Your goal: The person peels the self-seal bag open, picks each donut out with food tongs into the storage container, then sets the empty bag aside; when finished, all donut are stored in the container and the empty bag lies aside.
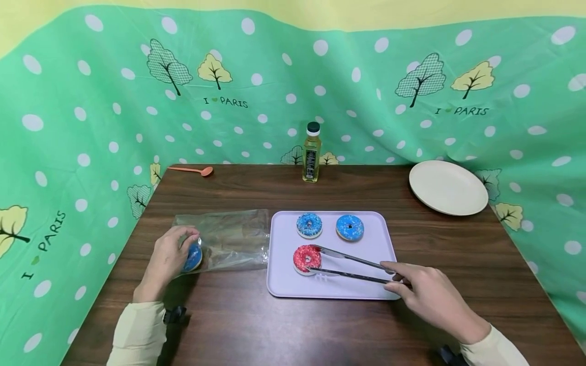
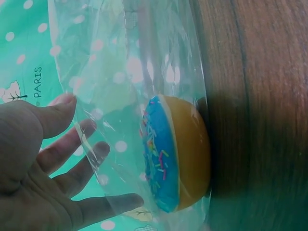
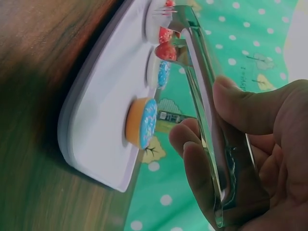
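My left hand point(image 1: 170, 254) holds the open edge of a clear plastic bag point(image 1: 233, 239), the film lying between thumb and fingers point(image 2: 86, 127). Inside the bag, near its mouth, sits a blue-iced doughnut point(image 2: 166, 154) with coloured sprinkles, partly covered by the hand in the head view. In my right hand point(image 1: 428, 290) are metal tongs point(image 1: 354, 260), their arms apart. The tong tips are at a red-iced doughnut point(image 1: 302, 258) on a lilac tray point(image 1: 366, 284), one at its far edge and one at its near edge. Behind it on the tray are two blue doughnuts point(image 1: 309, 225).
A bottle of yellow liquid point(image 1: 311, 157) stands at the back of the wooden table point(image 1: 247, 325). An orange spoon point(image 1: 206, 171) lies at the back left, and a white plate point(image 1: 448, 188) at the back right. A green dotted curtain point(image 1: 274, 66) hangs behind.
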Action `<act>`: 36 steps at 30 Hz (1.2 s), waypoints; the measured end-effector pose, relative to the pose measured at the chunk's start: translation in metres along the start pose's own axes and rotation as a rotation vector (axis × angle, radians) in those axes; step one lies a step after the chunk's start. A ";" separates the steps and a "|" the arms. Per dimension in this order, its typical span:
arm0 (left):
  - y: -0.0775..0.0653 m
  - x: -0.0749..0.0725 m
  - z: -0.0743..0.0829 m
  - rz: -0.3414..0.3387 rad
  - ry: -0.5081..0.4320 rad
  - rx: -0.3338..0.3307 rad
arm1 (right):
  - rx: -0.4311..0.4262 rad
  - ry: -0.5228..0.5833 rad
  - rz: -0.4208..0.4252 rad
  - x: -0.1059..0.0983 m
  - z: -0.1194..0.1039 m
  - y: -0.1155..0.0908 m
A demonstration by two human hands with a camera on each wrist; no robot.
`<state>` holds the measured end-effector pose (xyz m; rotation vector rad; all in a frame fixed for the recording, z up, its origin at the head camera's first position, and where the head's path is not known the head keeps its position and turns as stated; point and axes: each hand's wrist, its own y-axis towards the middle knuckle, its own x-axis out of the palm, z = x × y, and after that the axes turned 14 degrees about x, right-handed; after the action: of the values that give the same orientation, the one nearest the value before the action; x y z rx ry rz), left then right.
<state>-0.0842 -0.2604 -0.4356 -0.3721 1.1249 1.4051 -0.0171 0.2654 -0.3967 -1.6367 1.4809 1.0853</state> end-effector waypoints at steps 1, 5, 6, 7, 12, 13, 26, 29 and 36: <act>0.000 -0.001 0.000 -0.004 0.000 -0.001 | -0.002 -0.002 0.005 -0.001 0.001 -0.001; -0.001 -0.003 -0.002 -0.012 -0.002 0.018 | -0.025 -0.017 0.018 -0.004 0.003 -0.005; -0.001 -0.003 -0.002 -0.012 -0.003 0.023 | -0.029 -0.020 0.019 -0.005 0.003 -0.006; -0.001 -0.004 -0.003 -0.011 -0.004 0.028 | -0.032 -0.021 0.019 -0.007 0.004 -0.005; -0.003 -0.006 -0.005 -0.013 -0.013 0.022 | -0.017 -0.018 0.003 -0.018 0.003 -0.001; -0.003 -0.006 -0.005 -0.014 -0.013 0.020 | -0.022 -0.010 0.007 -0.019 0.002 0.001; -0.003 -0.008 -0.006 -0.013 -0.021 0.008 | -0.036 0.034 -0.059 0.007 -0.036 0.057; -0.003 -0.008 -0.005 -0.008 -0.020 0.017 | -0.057 0.040 -0.068 0.014 -0.046 0.069; -0.005 -0.010 -0.003 -0.030 -0.028 0.004 | -0.114 0.061 -0.103 0.031 -0.065 0.086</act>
<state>-0.0785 -0.2692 -0.4315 -0.3640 1.0955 1.3775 -0.0924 0.1828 -0.3921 -1.8195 1.3782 1.0889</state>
